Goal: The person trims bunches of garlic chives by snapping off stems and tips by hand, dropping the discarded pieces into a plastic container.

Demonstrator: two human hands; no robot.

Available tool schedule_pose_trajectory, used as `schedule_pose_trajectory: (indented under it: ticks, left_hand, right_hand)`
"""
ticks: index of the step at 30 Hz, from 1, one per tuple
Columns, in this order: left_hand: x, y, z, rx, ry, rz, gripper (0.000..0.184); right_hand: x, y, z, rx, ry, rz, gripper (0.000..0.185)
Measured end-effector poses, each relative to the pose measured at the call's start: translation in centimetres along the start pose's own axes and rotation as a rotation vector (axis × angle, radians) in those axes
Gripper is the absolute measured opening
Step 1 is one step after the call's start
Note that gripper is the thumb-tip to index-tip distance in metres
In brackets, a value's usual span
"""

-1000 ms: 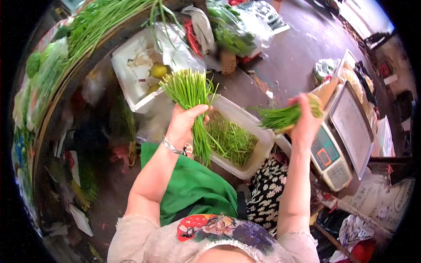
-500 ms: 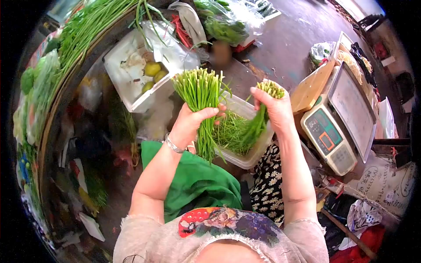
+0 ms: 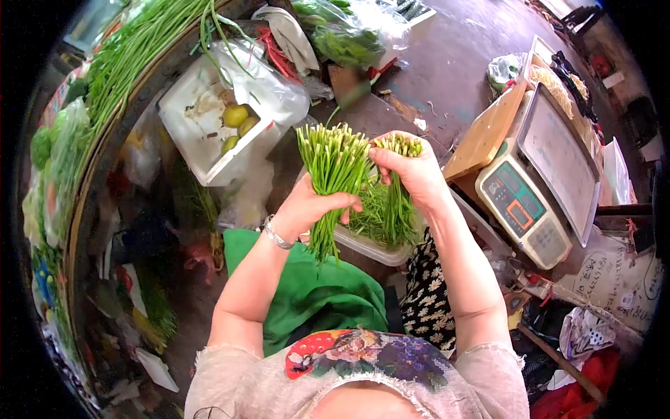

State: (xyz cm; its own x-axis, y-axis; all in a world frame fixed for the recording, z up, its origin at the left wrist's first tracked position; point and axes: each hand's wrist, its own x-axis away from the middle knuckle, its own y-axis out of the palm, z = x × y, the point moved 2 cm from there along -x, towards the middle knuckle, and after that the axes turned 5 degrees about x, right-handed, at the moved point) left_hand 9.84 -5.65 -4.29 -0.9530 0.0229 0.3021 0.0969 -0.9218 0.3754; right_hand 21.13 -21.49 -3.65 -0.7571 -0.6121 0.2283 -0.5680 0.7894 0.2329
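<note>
- While both hands are meeting over a pale plastic tub [image 3: 377, 255], the tub's near rim is showing below them, and its far rim is mostly hiding behind hands and stems.
- To the right, a wooden board [image 3: 486, 133] and a weighing scale [image 3: 513, 199] are bounding the space; a stretch of dark grey surface [image 3: 464, 77] is spreading beyond the hands. To the left, a white box [image 3: 187, 133] is standing well apart from the left hand [image 3: 314, 207].
- The left hand is grasping the larger bundle [image 3: 335, 164] around its middle, thumb lying across the stems; the pale cut ends are pointing up and away from the body, and the green tips are hanging over the tub's edge.
- The right hand [image 3: 412, 171] is gripping the smaller bundle [image 3: 399, 213] near its cut ends, the stems trailing down into the tub. Its thumb is coming right beside the larger bundle; whether they are touching, I cannot tell.
- Thin, smooth green stems are filling both fists, and loose strands [image 3: 366, 220] are tangling inside the tub. Round yellow-green fruits [image 3: 236, 115] are resting in the box, and soft green cloth [image 3: 300, 293] is draping over the lap.
</note>
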Motion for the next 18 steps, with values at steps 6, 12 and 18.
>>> schedule_pose_trajectory:
  ticks: [6,12,18]
  left_hand:
    - [-0.6,-1.5,0.1,0.030,0.084,0.115,0.034]
    - [-0.3,-3.2,0.9,0.044,0.183,0.251,0.030]
    - [-0.4,-5.8,0.9,-0.005,0.197,0.400,0.031]
  right_hand:
    - [0.1,-1.4,-0.6,-0.117,-0.113,0.168,0.012]
    - [0.7,-4.9,-1.3,-0.459,-0.196,0.308,0.017]
    - [1.2,-5.6,-3.1,-0.268,-0.365,0.414,0.017]
